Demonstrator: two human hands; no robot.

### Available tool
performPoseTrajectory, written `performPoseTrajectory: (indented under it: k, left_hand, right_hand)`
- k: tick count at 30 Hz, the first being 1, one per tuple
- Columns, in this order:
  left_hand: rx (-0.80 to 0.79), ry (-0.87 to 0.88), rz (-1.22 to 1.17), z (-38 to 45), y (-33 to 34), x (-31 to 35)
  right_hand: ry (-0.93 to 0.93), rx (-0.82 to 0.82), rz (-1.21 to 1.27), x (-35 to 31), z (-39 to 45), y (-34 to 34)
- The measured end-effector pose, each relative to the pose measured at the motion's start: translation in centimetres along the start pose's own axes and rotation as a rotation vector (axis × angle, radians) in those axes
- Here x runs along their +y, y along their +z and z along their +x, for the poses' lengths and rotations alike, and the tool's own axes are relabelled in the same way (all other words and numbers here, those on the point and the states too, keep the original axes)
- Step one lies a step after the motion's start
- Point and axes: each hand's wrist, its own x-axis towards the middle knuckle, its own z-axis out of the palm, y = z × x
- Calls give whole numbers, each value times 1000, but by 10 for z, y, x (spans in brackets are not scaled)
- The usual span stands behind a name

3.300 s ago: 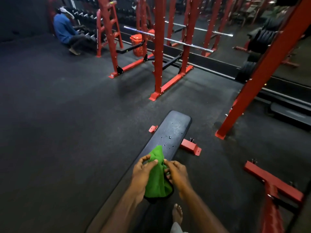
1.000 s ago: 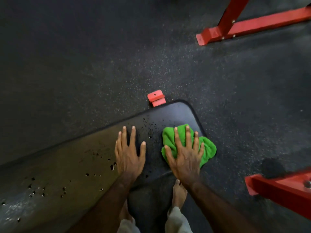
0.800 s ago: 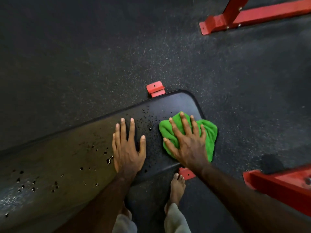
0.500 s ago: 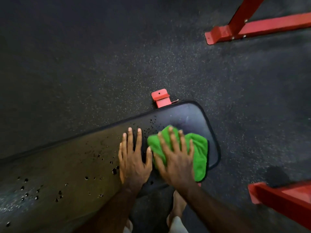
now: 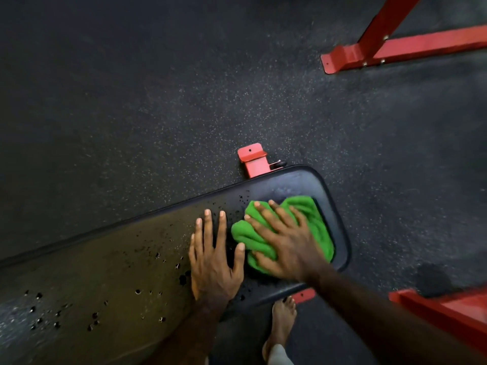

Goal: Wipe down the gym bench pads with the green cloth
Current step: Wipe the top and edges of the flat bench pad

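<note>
A long black bench pad (image 5: pixel 110 264) runs from the lower left to a rounded end at centre right, dotted with water droplets. A bunched green cloth (image 5: pixel 313 219) lies on that rounded end. My right hand (image 5: pixel 284 243) presses flat on the cloth with fingers spread, covering its middle. My left hand (image 5: pixel 213 256) rests flat on the bare pad just left of the cloth, fingers straight, thumb close to the cloth's edge.
Red bench feet show beyond the pad (image 5: pixel 253 162) and under its near edge (image 5: pixel 304 296). A red rack base (image 5: pixel 395 48) stands at the top right, another red frame (image 5: pixel 442 317) at the lower right. My bare foot (image 5: pixel 282 322) is on the dark rubber floor.
My right hand has slid the cloth back and forth over the pad's end, now bunched toward my left hand. My left hand stays planted on the pad.
</note>
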Motion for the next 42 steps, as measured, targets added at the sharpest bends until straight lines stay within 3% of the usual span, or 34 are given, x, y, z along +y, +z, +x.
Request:
performPoseTrajectory:
  k: [1, 2, 5, 6, 8, 11, 12, 13, 15, 17, 18, 20, 23, 25, 27, 29, 30, 32, 34, 35, 37, 39, 40, 42]
  left_hand:
    - [-2, 1, 4, -1, 0, 0]
    - [-3, 0, 9, -1, -1, 0]
    - [-20, -12, 22, 1, 0, 2]
    - [-21, -16, 23, 1, 0, 2]
    - [-19, -13, 22, 1, -1, 2]
    - [-12, -7, 22, -1, -1, 1]
    - [-9, -6, 23, 0, 0, 1]
    - [-9, -6, 22, -1, 0, 2]
    - [-7, -12, 24, -1, -1, 2]
    - [-3, -16, 18, -1, -1, 3]
    - [0, -18, 17, -1, -1, 3]
    - [11, -22, 18, -1, 0, 3]
    - [6, -28, 26, -1, 2, 2]
    - [9, -32, 25, 0, 3, 3]
    - [11, -31, 28, -1, 2, 5]
    - [13, -33, 28, -1, 1, 4]
    - [15, -32, 26, -1, 1, 5]
    - [20, -31, 21, -2, 0, 4]
    - [26, -26, 19, -1, 0, 5]
    - [31, -26, 18, 0, 0, 5]
    - [31, -30, 19, 0, 0, 6]
    - [27, -30, 27, -2, 0, 6]
    - [30, -26, 30, -1, 0, 7]
    - [33, -33, 34, -1, 0, 6]
  right_hand:
    - [0, -6, -18, 21, 4, -2]
    - [116, 24, -10, 38, 11, -4]
    - [667, 192, 76, 33, 35, -6]
    - [767, 218, 96, 14, 41, -2]
    - [676, 181, 81, -23, 38, 4]
    - [112, 58, 27, -9, 22, 2]
    - [27, 36, 2, 11, 24, 0]
    - [50, 43, -6, 29, 28, -2]
    - [364, 133, 61, 38, 44, -4]
    - [680, 210, 127, 7, 58, -2]
    - [725, 219, 146, -12, 62, 0]
    - [523, 175, 113, -28, 56, 3]
    - [116, 87, 51, 16, 48, -4]
    - [202, 125, 60, 43, 61, -8]
    - [521, 195, 74, 35, 77, -10]
    - [692, 239, 93, 3, 91, -7]
    - [651, 242, 112, -9, 91, -7]
    - [367, 187, 111, -6, 81, -4]
    - [89, 121, 61, 30, 71, -8]
    - [58, 105, 27, 51, 70, -11]
    - [334, 163, 62, 76, 74, -16]
    - [706, 264, 85, 61, 79, -16]
    - [799, 282, 91, 44, 81, -15]
    - [680, 239, 121, 7, 73, -8]
